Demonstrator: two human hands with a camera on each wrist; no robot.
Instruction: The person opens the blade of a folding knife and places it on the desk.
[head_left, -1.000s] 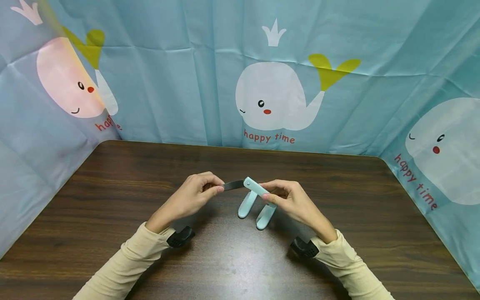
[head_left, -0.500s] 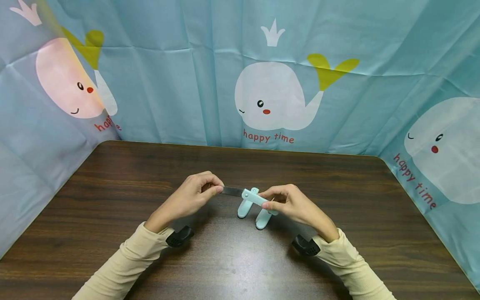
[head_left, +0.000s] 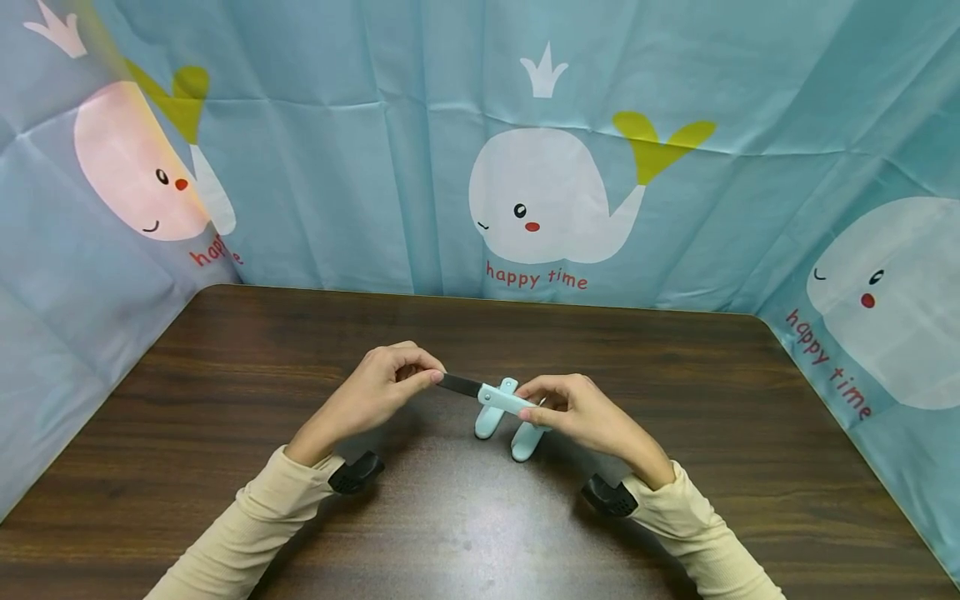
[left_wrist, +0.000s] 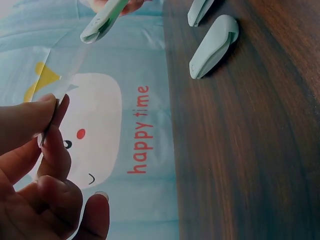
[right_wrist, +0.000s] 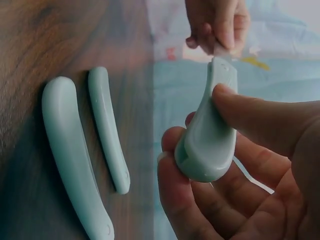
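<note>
A folding knife with a mint-green handle (head_left: 504,401) is held above the table, its dark metal blade (head_left: 461,384) swung out nearly in line with the handle. My left hand (head_left: 382,383) pinches the blade's far end between thumb and fingers. At the other end, my right hand (head_left: 577,408) grips the handle, thumb along one side and fingers beneath, as the right wrist view shows. Two more mint-green folding knives, both folded up, lie side by side on the table: one knife (right_wrist: 109,130) and another (right_wrist: 72,155). The held knife partly covers them in the head view.
The dark wood-grain table (head_left: 262,350) spreads around the hands. A light blue curtain (head_left: 322,183) with whale prints hangs along its back and sides. Each wrist wears a black camera, such as the one on the left wrist (head_left: 356,473).
The blade has gone from a bend at the pivot to nearly straight with the handle. The pivot end has come down and slightly left. Both folded knives stay put.
</note>
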